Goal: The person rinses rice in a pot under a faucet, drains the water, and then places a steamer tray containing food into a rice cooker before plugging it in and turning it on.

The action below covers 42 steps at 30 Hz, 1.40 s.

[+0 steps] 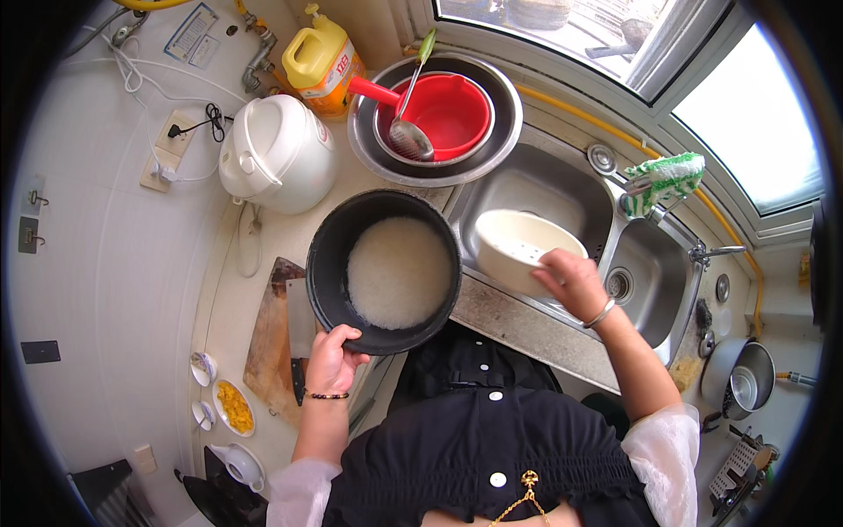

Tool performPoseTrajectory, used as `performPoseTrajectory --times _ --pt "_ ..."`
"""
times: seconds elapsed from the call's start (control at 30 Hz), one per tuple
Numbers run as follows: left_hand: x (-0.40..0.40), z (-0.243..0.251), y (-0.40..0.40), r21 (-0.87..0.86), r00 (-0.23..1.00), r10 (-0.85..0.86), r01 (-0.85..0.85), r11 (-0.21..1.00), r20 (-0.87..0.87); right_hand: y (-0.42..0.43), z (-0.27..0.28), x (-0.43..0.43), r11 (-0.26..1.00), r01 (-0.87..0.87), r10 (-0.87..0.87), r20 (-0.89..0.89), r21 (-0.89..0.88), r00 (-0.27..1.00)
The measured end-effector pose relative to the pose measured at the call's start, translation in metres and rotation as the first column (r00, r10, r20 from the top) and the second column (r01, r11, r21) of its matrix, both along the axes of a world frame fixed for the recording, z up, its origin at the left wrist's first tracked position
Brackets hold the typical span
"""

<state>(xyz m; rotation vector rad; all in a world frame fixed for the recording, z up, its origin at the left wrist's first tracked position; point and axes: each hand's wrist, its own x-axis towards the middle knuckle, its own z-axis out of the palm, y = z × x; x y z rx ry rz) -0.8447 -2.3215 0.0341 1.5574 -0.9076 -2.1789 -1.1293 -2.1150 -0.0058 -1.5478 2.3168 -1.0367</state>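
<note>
My left hand (339, 359) grips the near rim of a black inner cooking pot (323, 263). Rice in cloudy water (398, 273) lies in the pot. With my right hand (573, 280) I hold the rim of a cream plastic colander (510, 263), slightly blurred, over the near edge of the left basin of a steel double sink (560, 171). Beside the pot, a cleaver (299, 316) rests on a wooden cutting board (267, 342), partly hidden by the pot. A white rice cooker (280, 151) with its lid down stands behind it.
Nested steel basins (507, 132) hold a red plastic dipper (454, 112) and a slotted ladle (409, 138) behind the pot. A yellow detergent jug (323, 66) stands by the wall. A cloth (665, 181) hangs over the sink's back. At the lower left is a plate of yellow food (235, 408).
</note>
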Motion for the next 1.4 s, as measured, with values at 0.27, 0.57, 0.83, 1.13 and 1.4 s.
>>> performPoseTrajectory --times 0.27,0.57,0.83,1.13,1.4 --pt "0.006 0.006 -0.001 -0.059 0.992 0.127 -0.128 0.99 -0.007 -0.055 -0.05 0.058 0.844 -0.525 0.494 -0.216 -0.113 0.842" --pt "-0.003 0.01 -0.019 -0.083 0.989 0.147 -0.146 0.986 0.004 -0.085 -0.074 0.08 0.825 -0.566 0.551 -0.241 0.01 0.799" --pt "0.012 -0.011 -0.024 -0.007 0.982 0.186 -0.185 0.983 0.022 -0.019 0.0 -0.019 0.949 -0.011 0.316 0.947 -0.316 0.053" --pt "0.002 -0.003 -0.027 -0.066 0.983 0.181 -0.179 0.982 0.02 -0.028 -0.081 -0.026 0.961 0.206 -0.196 -0.07 0.183 0.978" --pt "0.008 -0.007 -0.026 -0.05 0.987 0.159 -0.158 0.986 0.018 -0.092 -0.097 0.042 0.826 0.076 -0.297 0.316 0.559 0.901"
